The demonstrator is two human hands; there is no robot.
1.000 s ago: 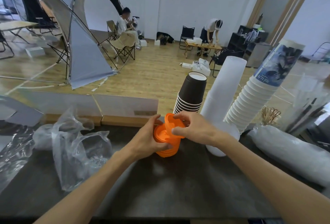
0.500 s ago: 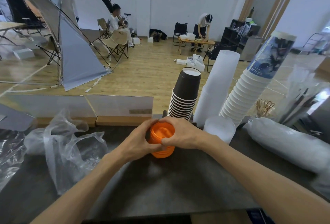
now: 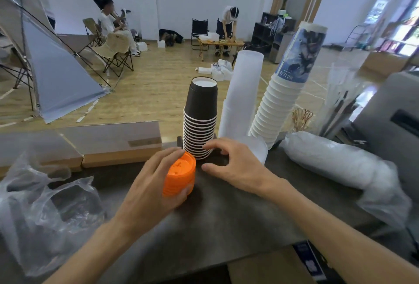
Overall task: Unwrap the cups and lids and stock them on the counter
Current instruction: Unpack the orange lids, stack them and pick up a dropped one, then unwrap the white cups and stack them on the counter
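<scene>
**Orange lids held on counter, right hand free**

The left hand (image 3: 149, 184) is gripping a short stack of orange lids (image 3: 180, 176), which is standing upright on the dark counter (image 3: 226, 220) near frame centre. Its fingers (image 3: 169, 155) are curling over the far side of the stack while the thumb is pressing the near side. The right hand (image 3: 235, 166) is hovering just at 3 o'clock of the lids, its fingers spread and loosely bent, holding nothing; whether it is touching the counter cannot be told.

At 12 o'clock of the lids, an inverted stack of black cups (image 3: 200, 122) is standing on the counter, nearly touching them. At 1 o'clock, a stack of frosted cups (image 3: 243, 93) is rising, and beyond it, at 2 o'clock, a leaning stack of white cups (image 3: 278, 107) with a printed top cup. At 3 o'clock, a wrapped sleeve (image 3: 335, 161) is lying on its side. At 9 o'clock, loose wrap (image 3: 45, 204) is lying crumpled.
</scene>
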